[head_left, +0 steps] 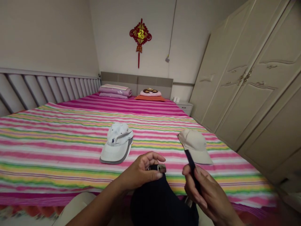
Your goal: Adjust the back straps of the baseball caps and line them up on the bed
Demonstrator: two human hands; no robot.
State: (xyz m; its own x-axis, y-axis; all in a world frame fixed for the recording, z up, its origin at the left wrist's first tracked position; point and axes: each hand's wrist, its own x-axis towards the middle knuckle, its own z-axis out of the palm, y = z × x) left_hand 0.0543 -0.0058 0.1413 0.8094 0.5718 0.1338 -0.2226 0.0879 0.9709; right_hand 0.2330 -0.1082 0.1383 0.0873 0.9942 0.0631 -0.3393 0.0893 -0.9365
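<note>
A dark navy cap [162,201] hangs low in front of me, over the bed's near edge. My left hand [148,168] pinches the cap's back band beside a small metal buckle [161,168]. Off to the right, my right hand [204,185] grips the loose dark strap [190,159], whose free end points up and left. The strap end and the buckle are apart. Beyond my hands lie a white cap [118,139] with a small dark logo, at the left, and a beige cap [194,142] at the right.
A striped sheet [58,141] covers the bed. Folded bedding [115,91] and a pink and orange stack [150,94] rest by the headboard [155,82]. White rails [47,84] run along the left, and a tall wardrobe [235,78] stands at the right beyond a nightstand [185,107].
</note>
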